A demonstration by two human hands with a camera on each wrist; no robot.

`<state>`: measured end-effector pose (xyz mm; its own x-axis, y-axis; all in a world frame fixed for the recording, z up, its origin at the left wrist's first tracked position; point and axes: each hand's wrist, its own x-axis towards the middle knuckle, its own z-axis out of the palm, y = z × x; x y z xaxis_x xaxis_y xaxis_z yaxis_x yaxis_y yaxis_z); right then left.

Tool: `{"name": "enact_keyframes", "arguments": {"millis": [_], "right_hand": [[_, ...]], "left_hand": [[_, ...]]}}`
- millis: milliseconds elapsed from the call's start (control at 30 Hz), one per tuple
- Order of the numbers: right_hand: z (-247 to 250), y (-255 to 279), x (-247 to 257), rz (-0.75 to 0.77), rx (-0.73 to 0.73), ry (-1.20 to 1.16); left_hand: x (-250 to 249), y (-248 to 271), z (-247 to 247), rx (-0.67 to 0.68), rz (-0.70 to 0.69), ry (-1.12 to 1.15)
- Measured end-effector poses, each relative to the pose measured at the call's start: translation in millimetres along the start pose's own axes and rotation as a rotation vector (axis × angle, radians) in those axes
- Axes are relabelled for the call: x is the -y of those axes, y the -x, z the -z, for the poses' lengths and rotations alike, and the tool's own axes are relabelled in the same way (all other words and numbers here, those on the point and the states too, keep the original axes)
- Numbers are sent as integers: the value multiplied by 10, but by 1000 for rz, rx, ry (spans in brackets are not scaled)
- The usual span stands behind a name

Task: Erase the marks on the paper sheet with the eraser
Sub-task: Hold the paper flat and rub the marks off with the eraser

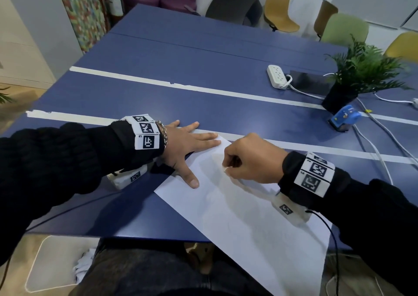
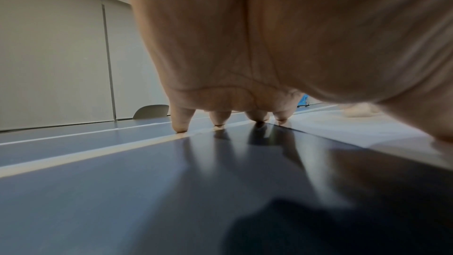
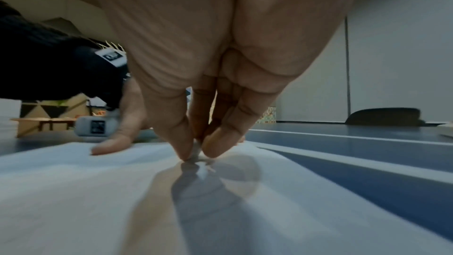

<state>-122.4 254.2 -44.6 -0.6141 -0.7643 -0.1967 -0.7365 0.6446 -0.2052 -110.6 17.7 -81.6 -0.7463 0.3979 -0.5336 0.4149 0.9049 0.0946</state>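
Observation:
A white paper sheet (image 1: 237, 209) lies askew on the blue table (image 1: 181, 87), its near corner hanging over the front edge. My left hand (image 1: 190, 146) is spread flat, its fingers and thumb (image 1: 192, 180) pressing the sheet's far left corner. My right hand (image 1: 246, 157) is curled over the sheet near that corner. In the right wrist view its thumb and fingers (image 3: 215, 143) pinch a small grey eraser (image 3: 195, 153) whose tip touches the paper sheet (image 3: 98, 201). Only faint traces show on the paper. The left wrist view shows the straight fingertips (image 2: 180, 123) on the table.
At the right stand a potted plant (image 1: 357, 78), a blue tape dispenser (image 1: 343, 118), a white power strip (image 1: 277, 76) and trailing white cables (image 1: 382, 137). Two white tape strips (image 1: 203, 89) cross the table. Chairs (image 1: 280, 8) line the far side.

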Motion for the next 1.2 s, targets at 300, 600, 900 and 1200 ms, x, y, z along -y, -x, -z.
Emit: {"name": "enact_keyframes", "arguments": {"millis": [300, 600, 900, 1200], "right_hand": [[-86, 16, 83, 16, -10, 30], [-127, -43, 76, 0, -60, 65], [-56, -61, 27, -60, -68, 71], [-42, -71, 8, -83, -74, 21]], "left_hand": [[14, -32, -16, 1, -11, -13], [8, -50, -25, 3, 10, -12], [21, -55, -49, -13, 9, -5], [-3, -16, -30, -17, 24, 13]]}}
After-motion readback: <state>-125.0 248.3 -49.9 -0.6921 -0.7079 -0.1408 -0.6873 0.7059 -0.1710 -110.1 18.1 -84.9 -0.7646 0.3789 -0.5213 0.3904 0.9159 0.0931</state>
